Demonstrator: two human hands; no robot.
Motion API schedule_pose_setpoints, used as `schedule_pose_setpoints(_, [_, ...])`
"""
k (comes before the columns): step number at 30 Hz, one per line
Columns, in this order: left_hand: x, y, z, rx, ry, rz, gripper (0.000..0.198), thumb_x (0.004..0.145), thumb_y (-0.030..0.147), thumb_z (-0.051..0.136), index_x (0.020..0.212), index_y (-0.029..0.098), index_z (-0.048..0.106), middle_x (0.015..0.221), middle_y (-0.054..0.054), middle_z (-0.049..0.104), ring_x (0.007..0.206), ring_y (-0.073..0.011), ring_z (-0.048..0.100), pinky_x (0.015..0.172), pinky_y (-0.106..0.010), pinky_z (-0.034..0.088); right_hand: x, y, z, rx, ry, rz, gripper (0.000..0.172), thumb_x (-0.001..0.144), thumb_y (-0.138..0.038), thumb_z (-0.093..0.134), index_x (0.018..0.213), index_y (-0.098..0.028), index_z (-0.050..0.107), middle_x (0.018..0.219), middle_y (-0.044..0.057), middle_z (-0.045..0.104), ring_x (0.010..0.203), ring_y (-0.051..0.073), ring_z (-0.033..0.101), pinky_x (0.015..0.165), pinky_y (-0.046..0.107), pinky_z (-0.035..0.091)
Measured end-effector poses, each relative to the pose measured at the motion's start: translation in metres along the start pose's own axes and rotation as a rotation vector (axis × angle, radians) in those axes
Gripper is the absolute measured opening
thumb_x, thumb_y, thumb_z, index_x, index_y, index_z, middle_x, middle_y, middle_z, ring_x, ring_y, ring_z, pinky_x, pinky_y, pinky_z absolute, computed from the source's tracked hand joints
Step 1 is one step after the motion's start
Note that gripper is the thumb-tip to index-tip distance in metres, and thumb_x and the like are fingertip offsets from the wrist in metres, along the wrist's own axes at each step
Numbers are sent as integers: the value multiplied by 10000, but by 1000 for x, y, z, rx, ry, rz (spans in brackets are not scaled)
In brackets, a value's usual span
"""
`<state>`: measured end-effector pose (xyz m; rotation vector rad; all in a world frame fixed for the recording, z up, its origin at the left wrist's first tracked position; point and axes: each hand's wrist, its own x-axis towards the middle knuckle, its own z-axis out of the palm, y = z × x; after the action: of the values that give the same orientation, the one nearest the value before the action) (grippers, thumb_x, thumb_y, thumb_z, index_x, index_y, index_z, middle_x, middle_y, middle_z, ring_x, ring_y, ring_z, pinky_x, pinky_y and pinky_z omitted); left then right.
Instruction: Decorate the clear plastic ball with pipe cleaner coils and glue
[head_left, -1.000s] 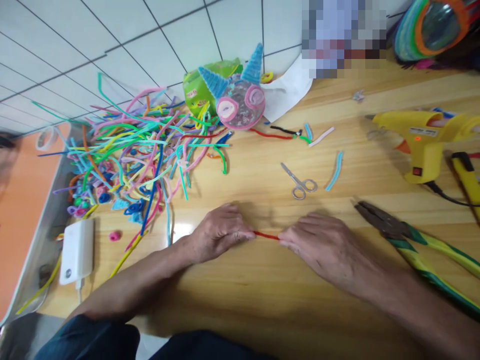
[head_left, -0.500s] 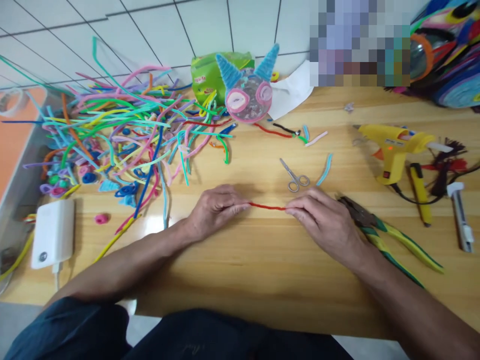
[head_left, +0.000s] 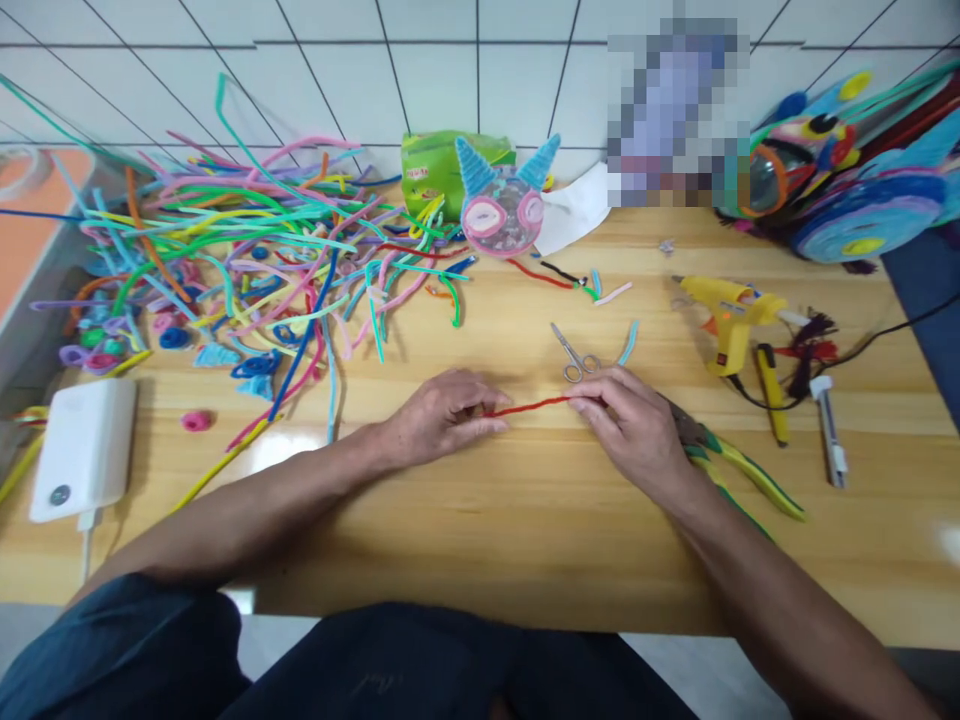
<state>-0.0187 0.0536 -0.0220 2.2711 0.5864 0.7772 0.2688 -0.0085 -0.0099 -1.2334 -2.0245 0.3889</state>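
A thin red pipe cleaner (head_left: pixel 536 405) stretches between my hands, low over the wooden table. My right hand (head_left: pixel 626 425) pinches its right end between thumb and fingers. At the other end, my left hand (head_left: pixel 446 415) has its thumb and fingertips apart, with the red tip showing in the gap; contact there is hard to make out. Small metal scissors (head_left: pixel 574 355) lie just beyond my right hand, beside a short light-blue piece (head_left: pixel 628 342). Pliers with green-and-yellow handles (head_left: pixel 739 470) are partly hidden behind my right hand.
A heap of colourful pipe cleaners (head_left: pixel 247 240) covers the left side. Behind stands a clear ball with blue horns (head_left: pixel 504 212). On the right are a yellow glue gun (head_left: pixel 727 315), utility knives (head_left: pixel 772 395) and a decorated figure (head_left: pixel 870 215). A white power bank (head_left: pixel 86 450) lies left.
My left hand's pinch has loosened, its thumb and fingers now apart around the red end. My right hand still grips the other end. The camera view has shifted.
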Motion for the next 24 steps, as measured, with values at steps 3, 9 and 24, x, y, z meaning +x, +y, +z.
schedule_pose_setpoints(3, [-2,1,7,73,34,22,342,1033,454,731,1173,145,765,818,-49,792,731,-151,730,723,-269,558,0,-7,6,-15,4,-10,132,1062,-169,631,1041,-261,723,926,15,758,875,185,737,813,335,602])
schedule_pose_setpoints(9, [-4,-2,12,72,45,52,242,1100,316,629,1109,157,811,930,-85,855,816,-166,797,796,-277,592,-1,-15,15,23,-13,8,137,1043,-173,651,1067,-264,750,941,25,771,887,200,746,809,352,613])
schedule_pose_setpoints(24, [4,7,-6,-219,-204,-132,324,1098,385,620,1276,179,796,906,-68,821,771,-141,745,742,-217,543,3,-4,0,216,-198,59,117,1037,-223,667,1007,-247,778,901,17,765,826,173,711,771,315,568])
